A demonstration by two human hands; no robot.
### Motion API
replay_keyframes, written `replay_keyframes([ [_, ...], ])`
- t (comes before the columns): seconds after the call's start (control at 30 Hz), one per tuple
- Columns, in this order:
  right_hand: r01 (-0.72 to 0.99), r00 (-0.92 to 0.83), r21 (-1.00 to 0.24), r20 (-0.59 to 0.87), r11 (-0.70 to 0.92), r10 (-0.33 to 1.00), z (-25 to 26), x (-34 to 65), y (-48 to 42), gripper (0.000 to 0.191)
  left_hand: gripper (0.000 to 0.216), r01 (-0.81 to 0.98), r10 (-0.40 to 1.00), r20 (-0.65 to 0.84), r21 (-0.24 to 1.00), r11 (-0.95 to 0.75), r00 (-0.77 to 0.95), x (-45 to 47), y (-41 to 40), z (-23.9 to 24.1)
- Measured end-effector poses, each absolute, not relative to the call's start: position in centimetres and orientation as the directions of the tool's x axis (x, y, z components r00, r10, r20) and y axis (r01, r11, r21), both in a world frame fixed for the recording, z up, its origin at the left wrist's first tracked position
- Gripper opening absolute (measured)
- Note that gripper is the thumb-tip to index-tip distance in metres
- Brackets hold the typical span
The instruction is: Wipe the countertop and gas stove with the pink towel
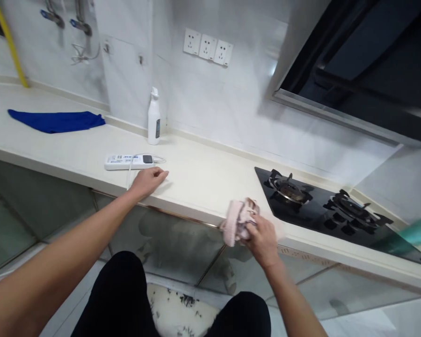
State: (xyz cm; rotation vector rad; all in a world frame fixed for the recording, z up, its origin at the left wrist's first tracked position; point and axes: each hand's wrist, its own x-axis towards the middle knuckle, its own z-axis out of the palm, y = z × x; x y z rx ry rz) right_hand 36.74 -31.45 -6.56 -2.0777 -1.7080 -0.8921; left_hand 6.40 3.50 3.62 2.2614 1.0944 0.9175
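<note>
Head view shows the right hand (263, 238) clenching a crumpled pale pink cloth (235, 222) at the edge of the cream table (196, 180), wiping seemingly midway, left hand (148, 180) flat, empty.

The crumpled soft cloth (237, 221) is pale pink, the flat stone counter (196, 180) is cream, the folded cloth (56, 120) is deep blue, the plastic bottle (154, 117) is white, the glass stove (323, 210) is black.

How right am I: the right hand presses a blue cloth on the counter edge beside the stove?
Not quite: the head view shows the right hand gripping a pale pink cloth, not a blue one, on the counter edge beside the stove. The blue cloth lies far left.
</note>
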Motion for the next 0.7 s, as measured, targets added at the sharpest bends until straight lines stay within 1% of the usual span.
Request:
replay_keyframes([
  [0.07, 0.931, 0.195, 0.138, 0.595, -0.338, 0.78, -6.3, 40.4, -35.6, 0.035, 0.043, 0.494, 0.784, 0.388, 0.618, -0.611, 0.484, 6.5, 3.3, 3.3],
  [0.13, 0.9, 0.266, 0.158, 0.538, -0.405, 0.8, -6.0, 44.1, -39.6, 0.036, 0.044, 0.484, 0.746, 0.413, 0.578, -0.658, 0.522, 6.7, 3.0, 3.0],
  [0.17, 0.884, 0.284, 0.176, 0.536, -0.434, 0.795, -5.8, 45.8, -41.5, 0.037, 0.045, 0.48, 0.729, 0.42, 0.558, -0.677, 0.541, 6.7, 2.9, 2.9],
  [0.27, 0.841, 0.281, 0.243, 0.566, -0.483, 0.775, -5.0, 49.1, -45.3, 0.034, 0.05, 0.479, 0.706, 0.425, 0.528, -0.701, 0.566, 7.1, 2.3, 2.9],
  [0.33, 0.842, 0.263, 0.277, 0.537, -0.462, 0.801, -4.2, 49.2, -45.7, 0.037, 0.052, 0.479, 0.696, 0.424, 0.513, -0.712, 0.58, 7.3, 1.9, 3.1],
  [0.4, 0.875, 0.222, 0.281, 0.491, -0.395, 0.842, -3.3, 47.2, -43.6, 0.043, 0.052, 0.47, 0.679, 0.423, 0.5, -0.727, 0.6, 7.5, 1.7, 3.3],
  [0.5, 0.943, 0.121, 0.227, 0.446, -0.243, 0.887, -1.7, 40.7, -36.6, 0.047, 0.052, 0.456, 0.664, 0.429, 0.494, -0.74, 0.613, 7.6, 1.5, 3.4],
  [0.53, 0.96, 0.101, 0.194, 0.43, -0.202, 0.897, -1.2, 38.0, -33.6, 0.048, 0.052, 0.452, 0.661, 0.432, 0.495, -0.742, 0.613, 7.6, 1.4, 3.4],
  [0.63, 0.984, 0.093, 0.101, 0.4, -0.145, 0.912, 0.3, 29.5, -24.3, 0.044, 0.05, 0.451, 0.652, 0.435, 0.482, -0.751, 0.622, 7.5, 1.3, 3.4],
  [0.7, 0.995, 0.026, 0.08, 0.385, -0.062, 0.922, 1.3, 24.4, -19.2, 0.044, 0.05, 0.446, 0.637, 0.442, 0.465, -0.765, 0.632, 7.4, 1.4, 3.2],
])
